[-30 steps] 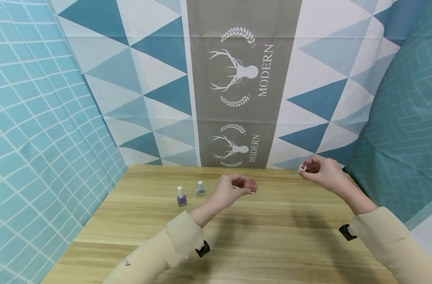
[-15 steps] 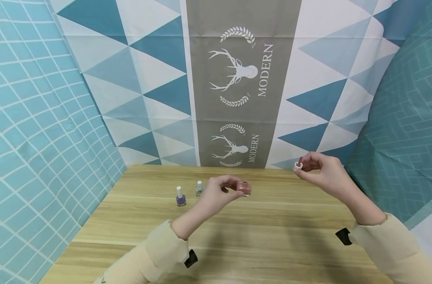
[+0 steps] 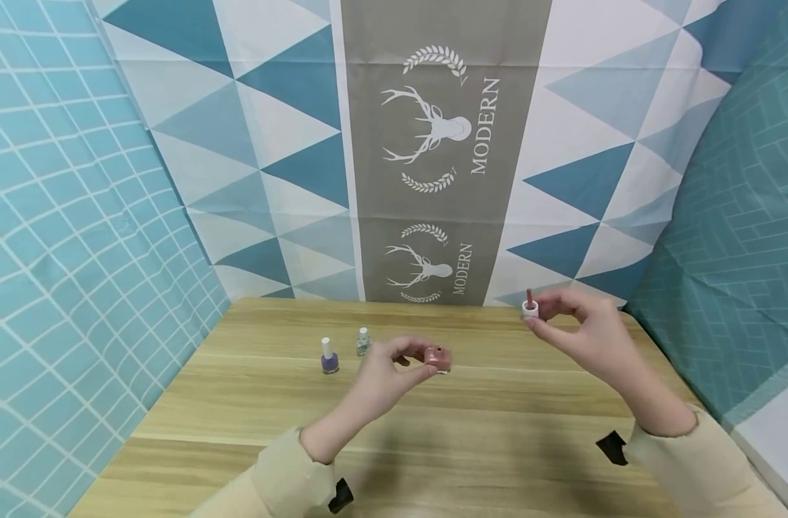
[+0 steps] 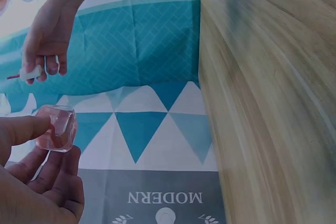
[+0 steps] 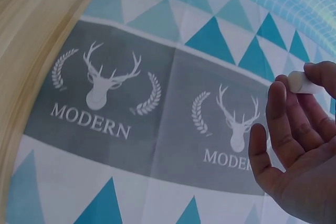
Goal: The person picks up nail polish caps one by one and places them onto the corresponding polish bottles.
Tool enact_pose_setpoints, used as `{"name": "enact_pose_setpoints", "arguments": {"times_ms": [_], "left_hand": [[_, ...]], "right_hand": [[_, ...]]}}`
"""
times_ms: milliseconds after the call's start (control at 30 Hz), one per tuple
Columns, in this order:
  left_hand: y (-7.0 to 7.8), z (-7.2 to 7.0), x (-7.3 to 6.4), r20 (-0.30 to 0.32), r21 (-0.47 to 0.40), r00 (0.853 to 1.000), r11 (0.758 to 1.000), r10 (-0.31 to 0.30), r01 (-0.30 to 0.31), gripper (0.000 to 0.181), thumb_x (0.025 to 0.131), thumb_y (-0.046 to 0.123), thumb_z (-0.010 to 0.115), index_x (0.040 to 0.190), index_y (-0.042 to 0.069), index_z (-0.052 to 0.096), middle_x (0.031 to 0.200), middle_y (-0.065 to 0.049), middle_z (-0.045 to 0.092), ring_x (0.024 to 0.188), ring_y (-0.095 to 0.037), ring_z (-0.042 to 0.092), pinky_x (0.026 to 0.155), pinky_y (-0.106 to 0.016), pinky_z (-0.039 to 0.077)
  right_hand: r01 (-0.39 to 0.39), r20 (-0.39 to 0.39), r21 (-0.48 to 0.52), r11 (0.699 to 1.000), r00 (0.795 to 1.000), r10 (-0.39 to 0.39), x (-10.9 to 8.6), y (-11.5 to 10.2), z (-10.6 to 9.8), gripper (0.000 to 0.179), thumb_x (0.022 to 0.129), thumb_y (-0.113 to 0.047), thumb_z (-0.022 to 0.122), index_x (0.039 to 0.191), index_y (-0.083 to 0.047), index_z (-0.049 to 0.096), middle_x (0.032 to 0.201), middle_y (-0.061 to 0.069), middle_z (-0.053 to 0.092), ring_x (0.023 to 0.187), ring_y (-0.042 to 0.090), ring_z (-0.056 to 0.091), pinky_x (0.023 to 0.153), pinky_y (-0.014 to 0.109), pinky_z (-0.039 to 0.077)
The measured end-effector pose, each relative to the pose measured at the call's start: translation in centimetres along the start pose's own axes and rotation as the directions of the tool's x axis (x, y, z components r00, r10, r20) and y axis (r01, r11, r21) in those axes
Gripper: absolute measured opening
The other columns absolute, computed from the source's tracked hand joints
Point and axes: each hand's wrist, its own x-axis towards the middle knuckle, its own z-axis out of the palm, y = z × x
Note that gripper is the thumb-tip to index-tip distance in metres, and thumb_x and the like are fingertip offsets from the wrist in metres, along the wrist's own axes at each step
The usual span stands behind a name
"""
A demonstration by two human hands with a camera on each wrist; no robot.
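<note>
My left hand (image 3: 386, 374) pinches a small pinkish nail polish bottle (image 3: 438, 359) between thumb and fingers, above the table; its uncapped neck faces up. In the left wrist view the glass bottle (image 4: 56, 128) looks square and clear-walled. Off to the right, my right hand (image 3: 581, 334) holds the white nail polish cap (image 3: 530, 309) by its side, with the reddish brush pointing upward. The right wrist view shows the cap (image 5: 302, 83) between thumb and fingers; its brush is hidden there. Cap and bottle are well apart.
On the wooden table (image 3: 251, 403), left of my left hand, stand a purple nail polish bottle (image 3: 329, 357) and a clear one (image 3: 363, 342), both with white caps. A patterned cloth (image 3: 290, 180) hangs behind the table, with blue tiled cloth (image 3: 76, 237) at the left.
My left hand has moved left and lower with the bottle, tilting its neck toward view. My right hand has moved a little left, and the cap has turned so the brush points up.
</note>
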Motion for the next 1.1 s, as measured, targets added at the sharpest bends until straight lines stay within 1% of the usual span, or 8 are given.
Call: {"name": "enact_pose_setpoints", "arguments": {"times_ms": [100, 200, 333, 433, 567, 767, 900, 1100], "left_hand": [[-0.1, 0.0, -0.4, -0.022, 0.002, 1.000, 1.000, -0.002, 0.002, 0.025, 0.079, 0.014, 0.076, 0.103, 0.014, 0.070, 0.091, 0.005, 0.070, 0.085, -0.012, 0.063, 0.073, -0.029, 0.050], [-0.3, 0.1, -0.7, -0.032, -0.013, 0.999, 1.000, -0.009, 0.009, 0.024, 0.079, 0.014, 0.076, 0.102, 0.015, 0.070, 0.091, 0.005, 0.070, 0.085, -0.014, 0.064, 0.073, -0.029, 0.050], [-0.7, 0.3, -1.0, -0.047, -0.025, 0.999, 1.000, -0.016, 0.015, 0.024, 0.079, 0.014, 0.076, 0.101, 0.015, 0.070, 0.090, 0.006, 0.070, 0.084, -0.015, 0.064, 0.072, -0.025, 0.049], [-1.0, 0.5, -1.2, -0.056, -0.031, 0.998, 0.999, -0.017, 0.015, 0.024, 0.078, 0.015, 0.077, 0.101, 0.015, 0.070, 0.090, 0.006, 0.070, 0.084, -0.012, 0.064, 0.071, -0.025, 0.049], [-1.6, 1.1, -1.3, -0.054, -0.045, 0.998, 0.999, -0.024, 0.022, 0.023, 0.078, 0.016, 0.077, 0.100, 0.014, 0.071, 0.090, 0.004, 0.071, 0.083, -0.010, 0.064, 0.073, -0.032, 0.051], [-2.5, 2.0, -1.6, -0.043, -0.074, 0.997, 0.996, -0.059, 0.055, 0.024, 0.079, 0.017, 0.077, 0.101, 0.013, 0.070, 0.093, 0.002, 0.071, 0.085, -0.012, 0.064, 0.076, -0.041, 0.052], [-2.9, 2.5, -1.6, -0.044, -0.084, 0.997, 0.995, -0.066, 0.063, 0.024, 0.079, 0.018, 0.076, 0.102, 0.014, 0.070, 0.093, 0.002, 0.071, 0.085, -0.012, 0.064, 0.075, -0.036, 0.052], [-3.5, 3.3, -1.6, -0.033, -0.073, 0.998, 0.996, -0.059, 0.057, 0.023, 0.080, 0.021, 0.075, 0.102, 0.016, 0.070, 0.097, 0.004, 0.071, 0.087, -0.011, 0.063, 0.075, -0.028, 0.049]], "right_hand": [[0.018, 0.012, -0.015, 1.000, 1.000, -0.018, -0.3, -0.3, 0.5, 0.022, 0.078, -0.007, 0.076, 0.099, -0.009, 0.069, 0.083, -0.007, 0.068, 0.076, 0.002, 0.060, 0.084, 0.007, 0.041], [-0.003, 0.032, -0.013, 1.000, 0.999, 0.003, -0.6, -0.6, 1.0, 0.027, 0.080, -0.011, 0.075, 0.106, -0.011, 0.068, 0.083, -0.008, 0.069, 0.078, 0.003, 0.061, 0.082, 0.010, 0.043], [-0.037, 0.052, 0.045, 0.998, 0.998, 0.035, -1.0, -1.0, 1.7, 0.034, 0.081, -0.012, 0.074, 0.113, -0.012, 0.064, 0.085, -0.007, 0.070, 0.079, 0.003, 0.063, 0.076, 0.015, 0.046], [-0.025, 0.047, 0.074, 0.997, 0.999, 0.022, -1.3, -1.3, 2.4, 0.032, 0.079, -0.009, 0.076, 0.108, -0.010, 0.061, 0.084, -0.005, 0.070, 0.077, 0.004, 0.063, 0.076, 0.015, 0.047], [-0.002, 0.045, 0.073, 0.997, 0.999, -0.001, -1.5, -1.3, 3.3, 0.030, 0.077, -0.008, 0.077, 0.100, -0.010, 0.059, 0.082, -0.007, 0.068, 0.076, 0.004, 0.063, 0.079, 0.015, 0.046], [-0.005, 0.060, 0.046, 0.999, 0.998, 0.002, -1.8, -0.9, 4.7, 0.027, 0.077, -0.012, 0.078, 0.097, -0.015, 0.061, 0.082, -0.012, 0.065, 0.078, 0.003, 0.062, 0.079, 0.025, 0.049], [0.017, 0.069, 0.058, 0.998, 0.997, -0.021, -1.9, -0.5, 5.5, 0.027, 0.077, -0.011, 0.078, 0.097, -0.016, 0.062, 0.081, -0.013, 0.066, 0.077, 0.003, 0.062, 0.078, 0.030, 0.051], [0.062, 0.074, 0.093, 0.994, 0.995, -0.069, -2.0, 0.0, 6.2, 0.024, 0.077, -0.010, 0.078, 0.095, -0.019, 0.064, 0.084, -0.013, 0.066, 0.077, 0.003, 0.062, 0.078, 0.029, 0.052]]}}
